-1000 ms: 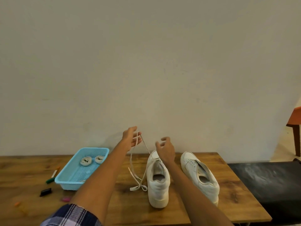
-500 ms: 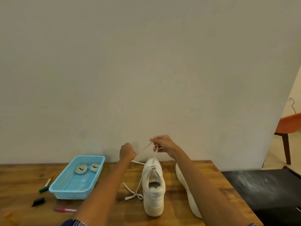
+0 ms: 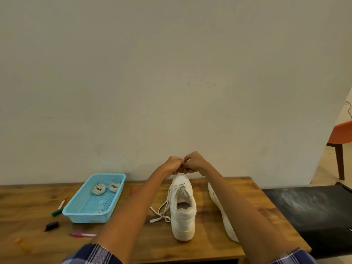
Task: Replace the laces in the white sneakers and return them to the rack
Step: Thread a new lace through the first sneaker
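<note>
Two plaid-cuffed forearms reach out over a wooden desk (image 3: 133, 250), whose near edge runs just below the sleeves. Between them stands a white sneaker (image 3: 183, 206), heel toward the camera, upright, its lace (image 3: 161, 214) trailing off the left side and lying in a loose loop on the wood. The second sneaker (image 3: 222, 210) lies just beside it to the right, largely hidden behind the right forearm. To the left sits a blue basket (image 3: 76, 211) holding two rolled laces (image 3: 105, 188); markers and a small black object are scattered on the wood around it.

Farther out, above the sneaker's toe, the left hand (image 3: 172, 164) and right hand (image 3: 196, 162) meet, fingertips together and clenched around something small, apparently the lace end, though the strand itself is too fine to make out there. The step in hand looks like working the lace at the toe-end eyelets of the first sneaker; whether it is coming out or going in cannot be told. The next move likely calls for a steady pinch and a clean pull along the eyelet row.

Open wood lies between the basket and the sneaker. The wall stands close behind the hands, and the desk's right edge drops to a dark bench (image 3: 312, 216). No rack is in view.
</note>
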The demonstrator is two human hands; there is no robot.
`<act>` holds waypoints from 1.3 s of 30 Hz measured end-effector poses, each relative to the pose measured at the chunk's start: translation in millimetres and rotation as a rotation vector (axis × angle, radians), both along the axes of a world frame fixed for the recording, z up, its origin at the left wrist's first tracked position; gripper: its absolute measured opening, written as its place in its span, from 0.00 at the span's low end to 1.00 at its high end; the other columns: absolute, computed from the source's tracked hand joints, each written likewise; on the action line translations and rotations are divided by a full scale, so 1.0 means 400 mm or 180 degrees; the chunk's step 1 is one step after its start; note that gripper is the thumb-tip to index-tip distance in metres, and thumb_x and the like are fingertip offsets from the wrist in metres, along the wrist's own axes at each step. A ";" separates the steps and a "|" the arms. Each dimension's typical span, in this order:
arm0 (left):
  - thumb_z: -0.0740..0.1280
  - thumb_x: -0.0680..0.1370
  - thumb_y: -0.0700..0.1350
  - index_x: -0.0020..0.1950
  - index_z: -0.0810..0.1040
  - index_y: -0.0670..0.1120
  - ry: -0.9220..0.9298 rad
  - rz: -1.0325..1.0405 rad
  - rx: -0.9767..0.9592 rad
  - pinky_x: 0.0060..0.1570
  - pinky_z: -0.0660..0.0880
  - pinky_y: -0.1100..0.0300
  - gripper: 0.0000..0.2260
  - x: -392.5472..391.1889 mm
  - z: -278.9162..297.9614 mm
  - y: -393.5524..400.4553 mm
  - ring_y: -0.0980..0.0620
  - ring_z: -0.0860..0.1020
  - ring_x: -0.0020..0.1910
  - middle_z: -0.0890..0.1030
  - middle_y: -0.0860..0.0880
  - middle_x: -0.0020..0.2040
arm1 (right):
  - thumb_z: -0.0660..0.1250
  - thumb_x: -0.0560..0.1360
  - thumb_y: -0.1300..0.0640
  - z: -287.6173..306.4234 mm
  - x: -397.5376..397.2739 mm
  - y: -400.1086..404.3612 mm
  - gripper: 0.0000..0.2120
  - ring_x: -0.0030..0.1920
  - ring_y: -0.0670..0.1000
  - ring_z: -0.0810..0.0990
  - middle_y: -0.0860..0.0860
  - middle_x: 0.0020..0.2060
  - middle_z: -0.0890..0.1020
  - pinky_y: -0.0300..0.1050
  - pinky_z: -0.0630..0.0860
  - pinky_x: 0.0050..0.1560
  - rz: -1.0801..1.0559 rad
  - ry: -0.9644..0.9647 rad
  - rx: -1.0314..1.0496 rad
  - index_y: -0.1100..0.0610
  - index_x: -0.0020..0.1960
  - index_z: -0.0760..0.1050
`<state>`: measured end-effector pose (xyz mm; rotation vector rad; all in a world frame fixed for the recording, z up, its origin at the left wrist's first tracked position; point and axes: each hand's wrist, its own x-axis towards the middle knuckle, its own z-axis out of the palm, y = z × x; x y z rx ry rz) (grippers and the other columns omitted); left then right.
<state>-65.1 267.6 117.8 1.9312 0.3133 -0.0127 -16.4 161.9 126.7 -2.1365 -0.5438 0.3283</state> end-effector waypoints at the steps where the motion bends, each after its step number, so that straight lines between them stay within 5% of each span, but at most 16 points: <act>1: 0.53 0.83 0.48 0.52 0.77 0.41 0.0085 -0.0026 0.0190 0.31 0.64 0.64 0.16 -0.001 -0.007 0.006 0.54 0.73 0.34 0.81 0.44 0.43 | 0.69 0.71 0.69 -0.006 0.005 -0.004 0.03 0.22 0.45 0.75 0.57 0.30 0.79 0.33 0.72 0.25 -0.0032 0.0025 0.0010 0.66 0.44 0.79; 7: 0.64 0.79 0.42 0.56 0.81 0.41 -0.0214 0.0109 0.0697 0.51 0.73 0.58 0.10 0.004 -0.058 0.060 0.51 0.77 0.49 0.83 0.45 0.51 | 0.71 0.72 0.66 -0.052 0.019 -0.017 0.07 0.25 0.43 0.78 0.57 0.35 0.82 0.32 0.77 0.31 -0.0213 0.0049 0.0483 0.68 0.48 0.80; 10: 0.67 0.77 0.41 0.54 0.82 0.40 -0.0389 0.0482 0.0754 0.50 0.72 0.61 0.09 0.004 -0.087 0.049 0.50 0.78 0.49 0.83 0.45 0.50 | 0.68 0.73 0.66 -0.103 0.009 -0.002 0.04 0.28 0.48 0.79 0.58 0.37 0.82 0.37 0.79 0.35 -0.0514 -0.0183 0.0475 0.66 0.46 0.80; 13: 0.67 0.77 0.41 0.53 0.83 0.40 -0.0533 0.1134 0.0501 0.44 0.70 0.61 0.08 0.007 -0.135 0.040 0.50 0.77 0.44 0.83 0.43 0.50 | 0.65 0.71 0.62 -0.148 0.004 0.014 0.05 0.31 0.51 0.72 0.54 0.31 0.75 0.46 0.73 0.38 -0.0425 -0.0337 -0.0508 0.60 0.37 0.75; 15: 0.67 0.77 0.40 0.53 0.83 0.39 -0.0526 0.1460 0.0255 0.46 0.72 0.60 0.08 0.007 -0.166 0.028 0.47 0.79 0.48 0.83 0.43 0.50 | 0.64 0.74 0.54 -0.169 -0.021 0.022 0.08 0.43 0.52 0.75 0.54 0.41 0.76 0.46 0.73 0.50 -0.0057 -0.0248 -0.1598 0.59 0.47 0.74; 17: 0.67 0.76 0.39 0.52 0.83 0.39 -0.0532 0.1563 0.0051 0.47 0.74 0.59 0.08 0.016 -0.197 0.006 0.45 0.80 0.51 0.83 0.43 0.51 | 0.62 0.77 0.52 -0.204 -0.043 0.029 0.13 0.55 0.53 0.76 0.54 0.53 0.77 0.45 0.73 0.56 -0.0168 -0.0336 -0.1925 0.59 0.58 0.72; 21: 0.66 0.76 0.38 0.51 0.82 0.37 -0.0530 0.1764 -0.0166 0.47 0.73 0.59 0.08 0.041 -0.243 -0.050 0.44 0.80 0.51 0.83 0.42 0.51 | 0.60 0.79 0.58 -0.302 -0.044 0.024 0.08 0.51 0.50 0.77 0.54 0.54 0.77 0.38 0.75 0.50 -0.0699 -0.1012 -0.1408 0.58 0.55 0.75; 24: 0.66 0.76 0.37 0.49 0.83 0.36 -0.0511 0.1889 -0.0188 0.46 0.72 0.58 0.07 0.053 -0.273 -0.082 0.43 0.80 0.50 0.83 0.41 0.50 | 0.60 0.78 0.57 -0.332 -0.033 0.011 0.11 0.44 0.49 0.76 0.56 0.50 0.81 0.35 0.71 0.40 -0.1049 -0.0720 -0.0465 0.60 0.53 0.78; 30: 0.67 0.74 0.37 0.46 0.83 0.37 -0.0425 0.2274 -0.0639 0.46 0.75 0.57 0.06 0.045 -0.299 -0.087 0.44 0.79 0.46 0.83 0.41 0.47 | 0.59 0.77 0.62 -0.344 -0.027 0.004 0.12 0.52 0.54 0.79 0.57 0.53 0.82 0.41 0.73 0.49 -0.1396 -0.0171 0.0414 0.61 0.56 0.78; 39: 0.68 0.75 0.39 0.47 0.83 0.38 -0.0334 0.2021 0.0023 0.44 0.74 0.57 0.06 0.042 -0.305 -0.088 0.43 0.80 0.47 0.83 0.41 0.47 | 0.59 0.77 0.62 -0.351 -0.025 0.008 0.13 0.52 0.54 0.79 0.56 0.52 0.82 0.43 0.74 0.50 -0.1502 -0.0069 0.0552 0.60 0.57 0.79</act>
